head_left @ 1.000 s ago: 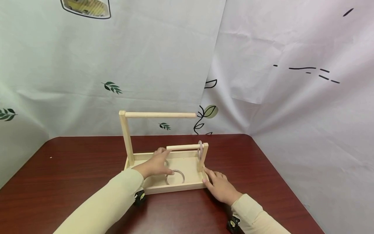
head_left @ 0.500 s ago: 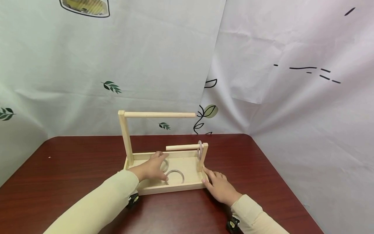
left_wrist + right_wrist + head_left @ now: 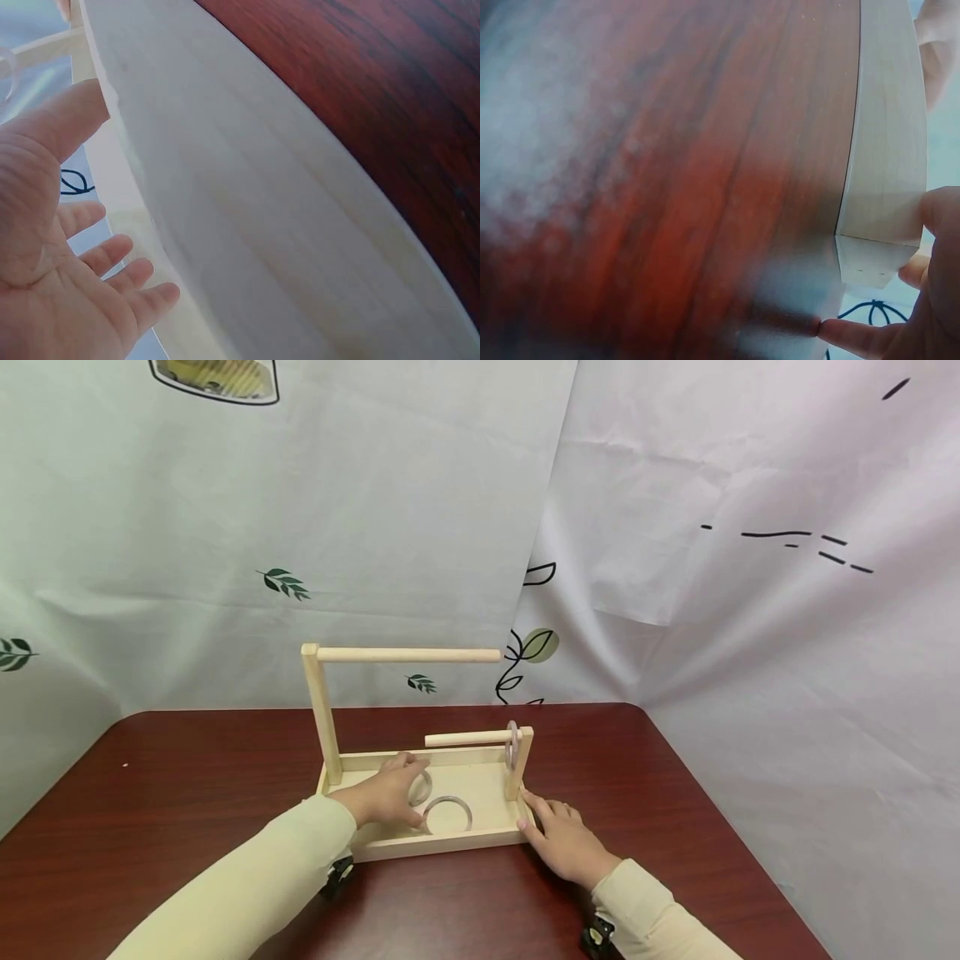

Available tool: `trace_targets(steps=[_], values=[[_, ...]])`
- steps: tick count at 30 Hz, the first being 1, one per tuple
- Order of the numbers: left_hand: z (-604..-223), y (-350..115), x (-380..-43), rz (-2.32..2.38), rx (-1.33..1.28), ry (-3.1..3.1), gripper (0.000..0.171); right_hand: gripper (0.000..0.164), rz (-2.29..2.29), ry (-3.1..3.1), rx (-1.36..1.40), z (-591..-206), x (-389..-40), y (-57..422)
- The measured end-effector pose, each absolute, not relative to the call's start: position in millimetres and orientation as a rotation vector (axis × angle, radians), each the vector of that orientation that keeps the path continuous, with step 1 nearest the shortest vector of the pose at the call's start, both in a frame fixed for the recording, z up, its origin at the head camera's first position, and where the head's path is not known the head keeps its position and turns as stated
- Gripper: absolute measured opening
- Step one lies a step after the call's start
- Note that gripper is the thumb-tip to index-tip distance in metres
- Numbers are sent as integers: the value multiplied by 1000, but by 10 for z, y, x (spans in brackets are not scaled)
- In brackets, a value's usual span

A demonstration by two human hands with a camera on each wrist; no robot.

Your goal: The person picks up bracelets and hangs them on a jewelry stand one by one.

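A pale wooden tray (image 3: 442,843) stands on the table with a tall post at its left end and a short one at its right. My left hand (image 3: 384,793) is down inside the tray, fingers and thumb spread apart. Just right of it a translucent ring (image 3: 470,814) lies on the tray floor, and a second ring (image 3: 426,787) is partly hidden behind the fingers. Nothing shows in the palm in the left wrist view. My right hand (image 3: 567,839) rests on the tray's right near corner, thumb and fingertips touching the wood. Another ring (image 3: 512,745) hangs on the lower rod (image 3: 468,738).
The upper rod (image 3: 408,655) reaches right from the tall post (image 3: 321,714), with its right end free. The lower rod's free end points left. Around the tray spreads a dark red wooden table (image 3: 225,760). Patterned white cloth (image 3: 420,485) hangs behind and on the right.
My left hand has drawn left and lower into the tray, away from the lower rod's free end, uncovering more of the second ring. The right hand stays in place.
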State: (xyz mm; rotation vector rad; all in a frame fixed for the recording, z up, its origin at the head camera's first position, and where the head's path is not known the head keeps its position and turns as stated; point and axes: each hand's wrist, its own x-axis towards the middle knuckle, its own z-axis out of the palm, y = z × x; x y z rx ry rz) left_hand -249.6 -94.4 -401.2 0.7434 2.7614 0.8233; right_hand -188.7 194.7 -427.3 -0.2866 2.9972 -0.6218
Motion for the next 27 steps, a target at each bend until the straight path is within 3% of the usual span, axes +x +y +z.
trace_targets(steps=[27], values=[[-4077, -1013, -2575, 726, 694, 2788, 90, 51, -614, 2999, -286, -4300, -1901, 1944]])
